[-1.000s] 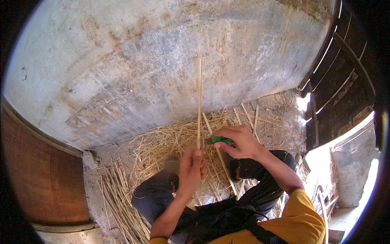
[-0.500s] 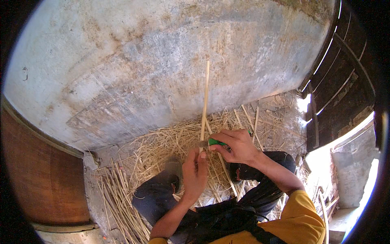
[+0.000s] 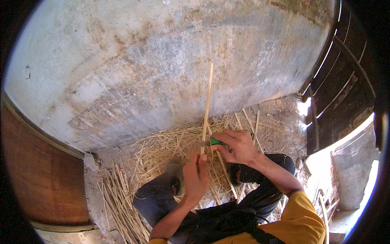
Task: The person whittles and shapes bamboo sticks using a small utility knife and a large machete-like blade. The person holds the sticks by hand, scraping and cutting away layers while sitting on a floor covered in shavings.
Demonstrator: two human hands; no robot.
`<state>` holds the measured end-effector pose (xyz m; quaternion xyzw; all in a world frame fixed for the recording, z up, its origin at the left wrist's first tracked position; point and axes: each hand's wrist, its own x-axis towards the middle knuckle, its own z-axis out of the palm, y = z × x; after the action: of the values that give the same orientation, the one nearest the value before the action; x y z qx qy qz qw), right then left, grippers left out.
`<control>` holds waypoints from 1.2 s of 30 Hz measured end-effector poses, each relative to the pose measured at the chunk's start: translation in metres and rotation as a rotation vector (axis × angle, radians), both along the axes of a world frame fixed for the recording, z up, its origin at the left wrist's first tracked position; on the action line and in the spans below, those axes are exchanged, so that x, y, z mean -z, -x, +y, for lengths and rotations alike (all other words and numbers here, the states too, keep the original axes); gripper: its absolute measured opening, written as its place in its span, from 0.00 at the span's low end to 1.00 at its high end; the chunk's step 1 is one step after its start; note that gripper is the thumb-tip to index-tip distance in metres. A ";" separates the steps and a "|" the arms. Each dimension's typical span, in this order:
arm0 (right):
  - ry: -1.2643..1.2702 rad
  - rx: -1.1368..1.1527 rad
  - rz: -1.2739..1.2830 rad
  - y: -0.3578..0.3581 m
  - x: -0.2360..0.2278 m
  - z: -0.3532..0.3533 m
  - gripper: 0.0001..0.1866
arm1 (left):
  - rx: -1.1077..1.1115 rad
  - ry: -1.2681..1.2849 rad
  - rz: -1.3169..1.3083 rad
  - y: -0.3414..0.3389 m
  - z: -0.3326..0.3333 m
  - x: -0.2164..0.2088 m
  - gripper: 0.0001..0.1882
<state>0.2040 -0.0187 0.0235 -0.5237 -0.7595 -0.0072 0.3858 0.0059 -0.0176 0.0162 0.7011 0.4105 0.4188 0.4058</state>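
A long, thin pale bamboo strip [image 3: 208, 101] stands nearly upright in front of me, its far end pointing at the wall. My left hand [image 3: 196, 173] pinches its near end between thumb and fingertips. My right hand [image 3: 237, 147] is closed around the green handle of a knife [image 3: 217, 141]. The short greyish blade lies across the strip just beyond my left fingertips; its edge is too small to make out.
Curly shavings [image 3: 158, 146] cover the floor around my feet. A bundle of thin strips [image 3: 122, 203] lies to the left, beside a brown wooden panel [image 3: 44, 175]. A stained pale wall [image 3: 162, 73] rises ahead. Dark wooden boards [image 3: 341, 89] stand at the right.
The bamboo strip's far end has shifted slightly to the right. Both hands remain almost in place, still gripping the strip and the knife.
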 end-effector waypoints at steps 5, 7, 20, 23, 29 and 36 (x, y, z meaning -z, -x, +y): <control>0.042 0.022 -0.060 -0.006 -0.001 0.002 0.14 | -0.016 0.009 0.049 0.002 -0.003 0.001 0.09; -0.071 0.168 0.141 -0.023 0.005 0.014 0.13 | 0.032 0.046 0.166 0.002 -0.010 0.009 0.10; -0.108 0.227 0.138 -0.050 -0.023 0.041 0.13 | 0.056 -0.054 0.120 0.014 -0.018 0.025 0.12; 0.060 0.383 0.213 -0.053 -0.035 0.045 0.13 | 0.047 -0.098 0.105 0.016 -0.021 0.029 0.11; -0.139 0.563 0.266 -0.126 -0.023 0.066 0.18 | 0.098 -0.221 0.278 0.021 -0.030 0.059 0.10; 0.295 0.362 0.818 -0.131 -0.017 0.060 0.28 | 0.333 0.332 -0.060 0.035 0.003 0.086 0.17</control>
<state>0.3354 0.0413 0.0407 -0.6569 -0.4342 0.2407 0.5674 -0.0294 -0.0141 -0.0697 0.6701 0.3402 0.2937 0.5908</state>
